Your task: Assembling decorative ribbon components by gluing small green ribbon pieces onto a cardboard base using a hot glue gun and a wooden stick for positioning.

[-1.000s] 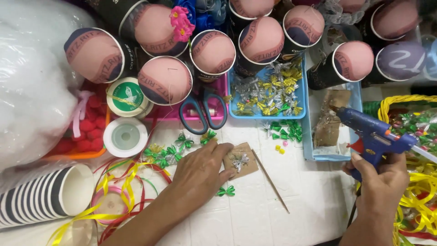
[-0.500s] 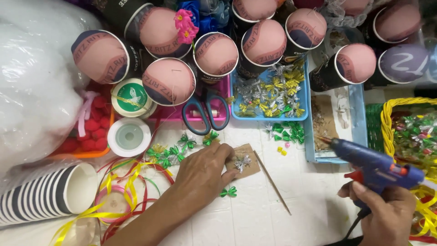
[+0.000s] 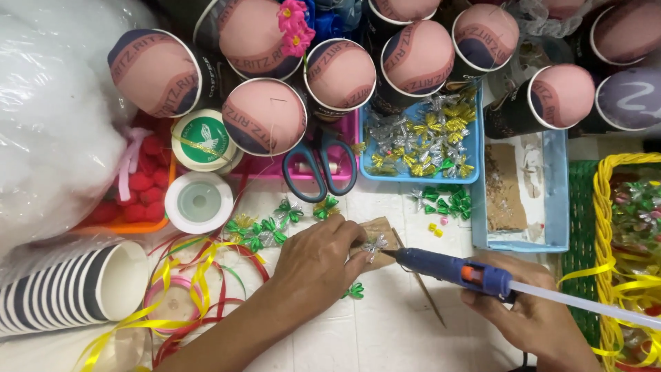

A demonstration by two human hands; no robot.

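1. A bulging clear plastic bag of white stuffing (image 3: 48,131) fills the upper left of the frame.
2. Paper cups with pink bottoms (image 3: 265,116) lie stacked across the top edge.
3. A sleeve of striped paper cups (image 3: 65,289) lies at lower left, beside tangled red and yellow ribbon (image 3: 186,282).
4. A blue tray of silver, gold and green foil bows (image 3: 423,141) sits at upper centre, scissors (image 3: 320,169) just left of it.
5. The right hand (image 3: 533,320), lower right, is clenched around a blue glue gun (image 3: 454,267) whose nozzle touches a silver bow (image 3: 375,244).
6. The left hand (image 3: 313,265), centre, presses that bow onto a brown card piece (image 3: 377,227) with its fingertips.
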